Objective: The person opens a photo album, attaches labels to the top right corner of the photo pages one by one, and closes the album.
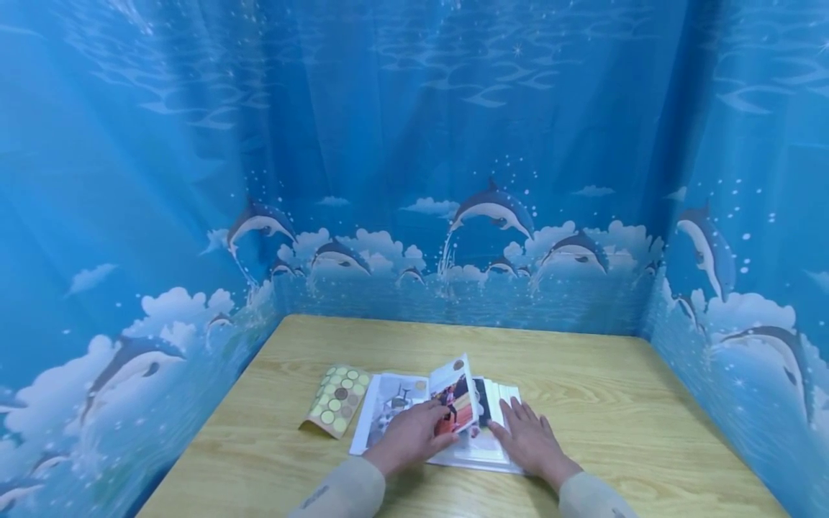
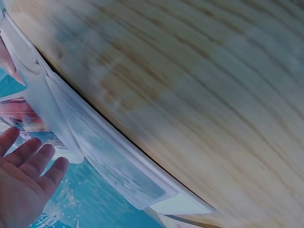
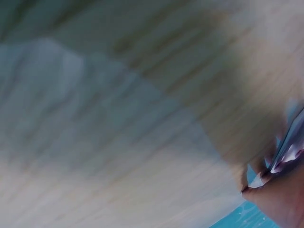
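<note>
A photo album (image 1: 401, 403) lies spread on the table, with pictures in its glossy pages. One album page (image 1: 456, 388), bearing a red picture and a small round brown sticker, stands tilted up near the middle. My left hand (image 1: 414, 432) is at this raised page; in the left wrist view its fingers (image 2: 35, 164) are extended and spread beside the page. My right hand (image 1: 527, 435) rests with spread fingers on the right-hand pages near their outer edge. In the right wrist view only part of that hand (image 3: 280, 194) shows, along the album's edge at the lower right.
Left of the album lies a slightly curled sheet of round yellow-green stickers (image 1: 337, 399), with a darker brown circle among them. The wooden table (image 1: 583, 374) is bordered at the back and sides by a blue dolphin-print curtain (image 1: 388, 180).
</note>
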